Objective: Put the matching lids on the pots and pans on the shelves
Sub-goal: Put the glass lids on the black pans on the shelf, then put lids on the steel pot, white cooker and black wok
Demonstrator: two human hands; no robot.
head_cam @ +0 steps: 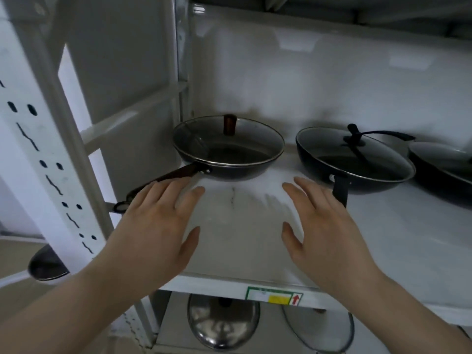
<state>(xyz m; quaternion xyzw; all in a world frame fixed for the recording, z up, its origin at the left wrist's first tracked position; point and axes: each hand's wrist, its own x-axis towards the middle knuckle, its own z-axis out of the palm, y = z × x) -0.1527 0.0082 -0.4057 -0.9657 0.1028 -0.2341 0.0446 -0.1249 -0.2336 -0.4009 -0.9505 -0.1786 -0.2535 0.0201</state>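
Hands: our left hand [158,221] and right hand [324,226] hover spread and flat over the white shelf [242,251], holding nothing.
Beyond left hand: a frying pan [229,159] wearing a glass lid [227,140], its long handle running under our left fingertips.
Beyond right hand: a dark wok [355,164] with its glass lid [352,152] on; its handle sits just past our right fingers.
Far right: a third pan [441,167], cropped, seemingly uncovered.
Below the hands: a steel lid [222,320] and a glass lid [319,330] on the lower shelf.
Handling: we judge the glass lids fragile, slippery, fairly heavy; lift by the central knob [229,123].
Contents: both covered pans look empty.
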